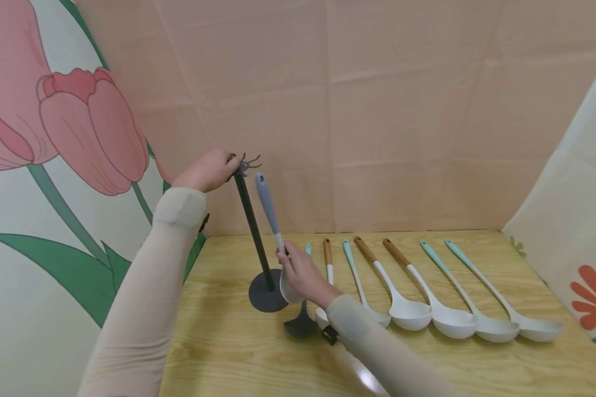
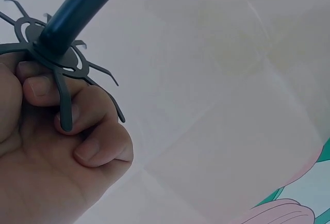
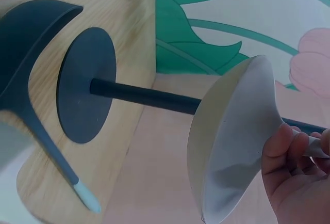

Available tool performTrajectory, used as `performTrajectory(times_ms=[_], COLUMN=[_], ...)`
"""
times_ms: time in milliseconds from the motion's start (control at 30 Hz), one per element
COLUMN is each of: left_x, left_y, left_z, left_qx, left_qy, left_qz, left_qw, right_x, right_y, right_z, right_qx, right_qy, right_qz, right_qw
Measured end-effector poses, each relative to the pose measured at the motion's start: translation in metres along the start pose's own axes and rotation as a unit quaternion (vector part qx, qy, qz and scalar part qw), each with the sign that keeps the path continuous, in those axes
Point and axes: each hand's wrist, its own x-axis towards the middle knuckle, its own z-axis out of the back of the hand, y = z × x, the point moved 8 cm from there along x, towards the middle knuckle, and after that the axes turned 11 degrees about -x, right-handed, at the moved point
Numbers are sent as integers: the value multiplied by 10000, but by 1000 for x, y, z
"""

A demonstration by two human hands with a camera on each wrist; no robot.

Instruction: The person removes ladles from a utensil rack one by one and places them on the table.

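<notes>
A dark stand with a round base [image 1: 259,303], a thin pole [image 1: 252,220] and a ring of bent hooks [image 1: 248,164] stands at the table's left side. My left hand [image 1: 206,170] grips the hook ring at its top, fingers curled in among the hooks [image 2: 64,102]. Beside the pole, my right hand [image 1: 303,271] holds a white ladle [image 3: 227,152] by its shaft, just above the bowl. The ladle's blue-grey handle [image 1: 266,201] points up, its end below the hooks and apart from them. No other ladle hangs on the hooks in view.
Right of the stand, a black ladle [image 1: 302,325] lies nearest. Beyond it, several white ladles [image 1: 454,322] with brown or mint handles lie side by side on the wooden table [image 1: 218,358]. A pinkish sheet [image 1: 402,138] hangs behind; a tulip-printed sheet [image 1: 10,286] hangs at left.
</notes>
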Motion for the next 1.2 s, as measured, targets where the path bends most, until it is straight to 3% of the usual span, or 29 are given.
performTrajectory(times_ms=[200,500,1200], left_x=[0,-1,-1], left_y=[0,1,2], left_z=[0,-1,-1], left_qx=[-39,-47,-54], left_qy=[-49,-33,-39], left_qz=[-1,118,119], left_qw=[10000,9999,9999], right_x=[-10,-24,-68], right_y=[-5,-23,-63], right_z=[14,27,58], right_qx=[-190,-281,-680], right_qy=[-156,-100,-256], right_qz=[96,-187,-248], right_qw=[9997,9994,9970])
